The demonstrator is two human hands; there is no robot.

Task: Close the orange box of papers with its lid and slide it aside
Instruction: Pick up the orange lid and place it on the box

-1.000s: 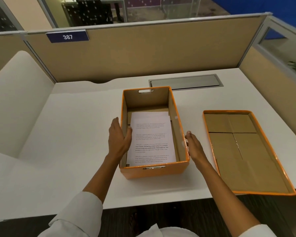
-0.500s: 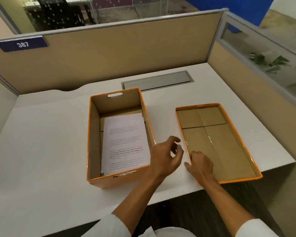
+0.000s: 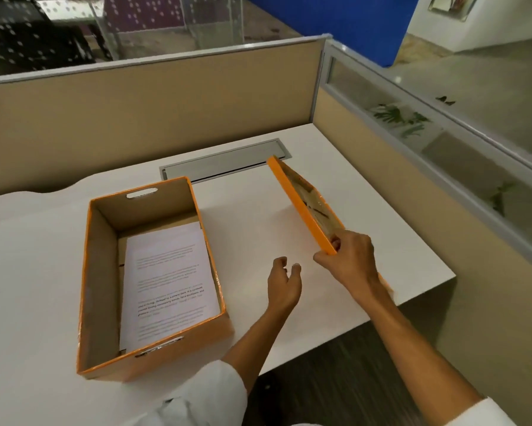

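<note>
The orange box (image 3: pixel 105 302) stands open on the white desk, left of centre, with a printed sheet of paper (image 3: pixel 169 281) lying inside it. Its orange lid (image 3: pixel 301 204) is tilted up on edge to the right of the box, its brown inside facing right. My right hand (image 3: pixel 350 262) grips the lid's near left edge. My left hand (image 3: pixel 283 284) hovers just left of it above the desk, fingers curled and apart, holding nothing.
The white desk (image 3: pixel 258 226) ends at its front edge near my arms and at a right corner. A grey cable hatch (image 3: pixel 224 162) lies behind the box. Tan partition walls (image 3: pixel 154 118) close off the back and the right side.
The lid lay flat on the desk before; now my right hand has tipped it up on its edge. My left hand left the box's side and moved right toward the lid.
</note>
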